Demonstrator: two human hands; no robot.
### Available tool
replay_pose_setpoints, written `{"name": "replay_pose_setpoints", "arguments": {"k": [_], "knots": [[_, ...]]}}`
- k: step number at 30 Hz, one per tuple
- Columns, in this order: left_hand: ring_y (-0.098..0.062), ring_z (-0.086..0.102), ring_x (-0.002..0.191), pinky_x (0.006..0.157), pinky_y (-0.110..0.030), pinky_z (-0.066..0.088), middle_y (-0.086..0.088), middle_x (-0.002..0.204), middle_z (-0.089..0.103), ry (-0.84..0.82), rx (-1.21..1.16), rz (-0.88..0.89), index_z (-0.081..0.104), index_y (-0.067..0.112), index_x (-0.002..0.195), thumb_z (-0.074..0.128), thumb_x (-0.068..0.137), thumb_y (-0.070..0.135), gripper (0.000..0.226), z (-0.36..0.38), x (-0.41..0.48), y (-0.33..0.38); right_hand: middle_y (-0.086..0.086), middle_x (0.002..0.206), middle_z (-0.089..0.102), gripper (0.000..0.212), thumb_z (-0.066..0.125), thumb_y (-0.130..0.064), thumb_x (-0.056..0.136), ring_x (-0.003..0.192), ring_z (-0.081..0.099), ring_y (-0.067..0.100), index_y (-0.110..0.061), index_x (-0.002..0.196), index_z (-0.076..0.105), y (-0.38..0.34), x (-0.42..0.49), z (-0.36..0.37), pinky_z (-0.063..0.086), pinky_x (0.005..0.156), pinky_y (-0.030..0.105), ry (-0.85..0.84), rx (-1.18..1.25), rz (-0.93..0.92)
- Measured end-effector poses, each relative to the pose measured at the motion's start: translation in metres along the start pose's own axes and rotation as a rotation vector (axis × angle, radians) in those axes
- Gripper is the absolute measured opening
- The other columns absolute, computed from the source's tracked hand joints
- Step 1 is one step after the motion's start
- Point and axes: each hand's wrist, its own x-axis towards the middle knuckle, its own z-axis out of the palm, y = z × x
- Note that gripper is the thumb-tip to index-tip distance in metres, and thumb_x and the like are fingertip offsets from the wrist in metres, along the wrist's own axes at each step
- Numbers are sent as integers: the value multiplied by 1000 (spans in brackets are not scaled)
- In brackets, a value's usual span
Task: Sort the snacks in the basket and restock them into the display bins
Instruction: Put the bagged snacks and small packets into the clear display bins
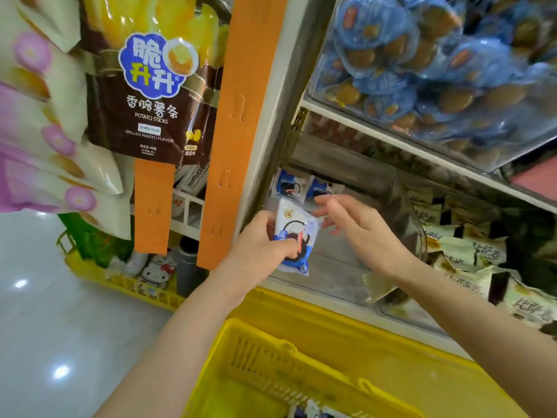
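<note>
My left hand [265,242] grips a small white-and-blue snack packet [297,233] at its left edge, holding it over the clear display bin [337,263] on the lower shelf. My right hand [358,227] hovers just right of the packet with fingers spread and relaxed, its fingertips close to the packet's upper right corner. Two matching blue-and-white packets [301,185] lie at the back of the same bin. The yellow basket [271,357] sits below my arms, with a few packets showing at its bottom edge.
The neighbouring bin to the right holds several cream-and-brown packets [470,248]. A higher bin is full of blue wrapped snacks [422,61]. Orange hanging strips [238,131] with a potato-stick bag [150,86] hang at left. A yellow crate [126,282] stands on the floor.
</note>
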Motion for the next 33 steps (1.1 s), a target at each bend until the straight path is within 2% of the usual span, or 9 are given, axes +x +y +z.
{"name": "replay_pose_setpoints", "arguments": {"k": [3,6,9,11,15,23,26,29,33], "knots": [[-7,57,90,67,-20,41,3,98,60,-179,169,22,54,27,103,66,77,7,35,4,-12,3,-1,105,67,26,62,-27,87,92,64,10,-20,112,61,-14,-28,-1,52,82,23,-121,-78,22],[-5,59,93,68,-20,43,5,101,62,-189,134,10,54,33,104,71,76,14,37,5,-24,3,8,89,73,20,70,-15,80,77,69,15,-5,96,67,-19,-49,-6,56,68,25,-119,49,86],[-5,63,89,71,-24,50,6,100,66,-145,76,8,57,30,101,70,79,30,25,9,-36,-4,5,77,73,10,70,-12,78,67,68,11,-9,85,64,-14,-73,-14,53,59,18,-21,259,150],[-3,62,88,76,-23,52,8,96,66,-106,180,81,59,29,95,69,79,32,19,15,-46,-10,-4,70,71,15,72,-15,76,66,67,6,-16,82,58,-10,-89,-14,51,59,15,-33,179,181],[2,57,75,63,-10,45,14,85,63,-69,413,285,57,34,93,70,79,33,19,30,-64,-17,-17,98,60,39,73,-24,79,92,57,-5,-27,112,52,-7,-115,-8,43,82,7,-72,-347,10],[10,53,83,66,-4,42,16,89,58,-41,413,419,43,45,96,63,81,39,26,44,-66,-9,-20,92,64,29,71,-26,79,89,60,-5,-44,96,54,-18,-118,-13,50,79,14,-48,-145,-7],[6,53,85,70,-11,44,16,92,55,18,447,453,45,32,110,58,86,36,28,37,-40,4,-17,94,65,27,68,-26,81,86,60,-6,-34,105,60,-12,-95,-29,49,75,11,42,-170,10],[-3,52,100,90,-27,44,14,105,54,92,609,477,43,25,125,54,89,35,39,24,-12,5,-14,96,62,35,67,-26,83,78,57,-8,-20,117,60,0,-50,-48,41,62,-1,241,-276,36],[-12,51,107,95,-31,38,6,115,59,120,916,502,46,24,128,46,92,40,39,10,16,-16,5,108,64,37,67,-21,85,86,52,8,-9,119,60,31,16,-61,38,77,13,288,-442,166]]}}
